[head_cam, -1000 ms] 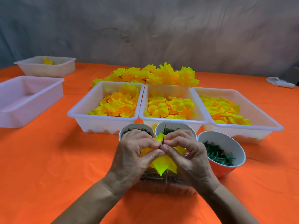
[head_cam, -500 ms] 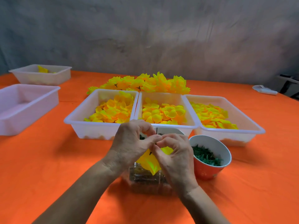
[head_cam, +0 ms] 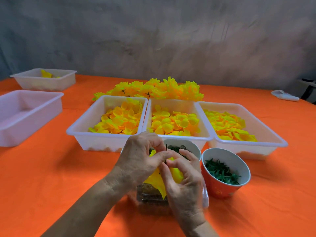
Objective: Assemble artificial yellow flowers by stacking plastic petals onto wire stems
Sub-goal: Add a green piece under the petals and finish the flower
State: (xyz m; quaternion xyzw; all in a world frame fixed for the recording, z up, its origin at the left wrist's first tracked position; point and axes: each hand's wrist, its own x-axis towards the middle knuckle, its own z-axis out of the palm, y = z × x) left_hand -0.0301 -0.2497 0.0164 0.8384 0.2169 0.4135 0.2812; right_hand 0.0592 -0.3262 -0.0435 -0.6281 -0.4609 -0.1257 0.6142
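Work surface is a table under an orange cloth [head_cam: 42, 177], set against a mottled grey wall. Both hands meet at the near centre, above a clear plastic box [head_cam: 150, 200] of dark parts. The left hand [head_cam: 138, 161] pinches a thin dark wire stem [head_cam: 166, 148], whose tip stands up between the fingertips; the right hand [head_cam: 183, 182] has thumb and forefinger closed on the yellow petal [head_cam: 157, 182] threaded on that stem. Judged step: seating a petal layer down the wire. Three white trays of loose petals [head_cam: 119, 120] stand side by side just beyond, finished flowers [head_cam: 153, 89] heaped behind them. A red paper cup of green leaf pieces [head_cam: 222, 171] stands just right of the hands; a second cup [head_cam: 188, 147] is partly hidden behind them. Next move likely calls for a fresh petal from a tray, its centre hole aligned on the wire tip while the left hand steadies the stem.
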